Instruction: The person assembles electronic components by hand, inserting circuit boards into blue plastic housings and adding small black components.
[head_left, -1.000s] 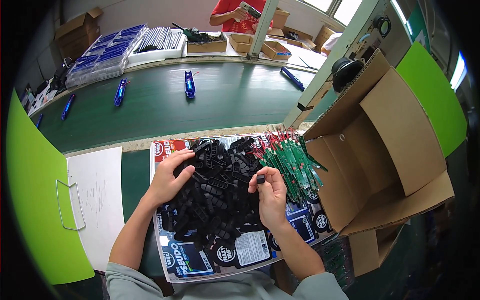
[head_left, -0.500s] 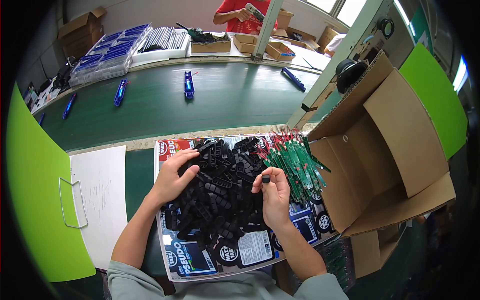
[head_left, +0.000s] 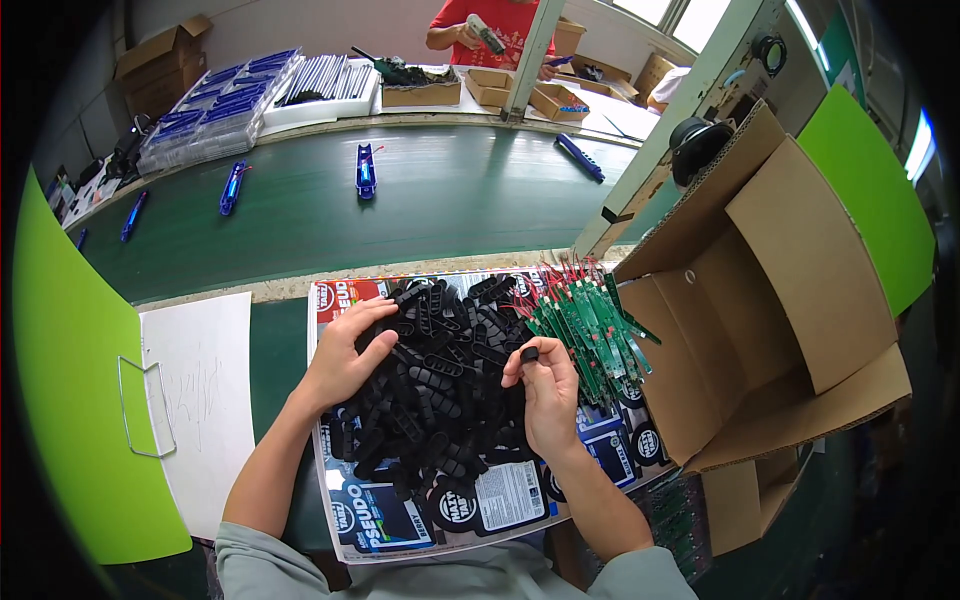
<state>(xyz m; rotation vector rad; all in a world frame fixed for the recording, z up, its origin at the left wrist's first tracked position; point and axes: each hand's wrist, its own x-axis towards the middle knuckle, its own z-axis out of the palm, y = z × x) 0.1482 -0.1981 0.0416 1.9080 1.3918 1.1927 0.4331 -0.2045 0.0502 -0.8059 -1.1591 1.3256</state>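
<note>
A heap of small black ribbed plastic pieces (head_left: pixel 415 400) covers much of the printed sheet stack (head_left: pixel 385 535) before me. My left hand (head_left: pixel 350 350) rests at the heap's left edge, fingers stretched out and thumb apart, holding nothing. Over the heap's right side, my right hand (head_left: pixel 548 390) pinches a small black plastic piece (head_left: pixel 529 354) between thumb and fingers; most of that piece is hidden by the fingers. Beside this hand lies a bundle of narrow green circuit boards (head_left: pixel 590 325) with thin red wires, on the same sheets.
An open cardboard box (head_left: pixel 760 330) stands tilted at the right. Beyond the table runs a green conveyor belt (head_left: pixel 300 230) carrying blue tubular housings (head_left: pixel 366 172). A green panel (head_left: pixel 80 400) and white paper (head_left: pixel 200 400) are at left. A person in red (head_left: pixel 490 40) works across the belt.
The blue housings on the belt have shifted slightly left. The black piece in my right hand has turned a little. My left hand stays put. The person opposite has moved their hands.
</note>
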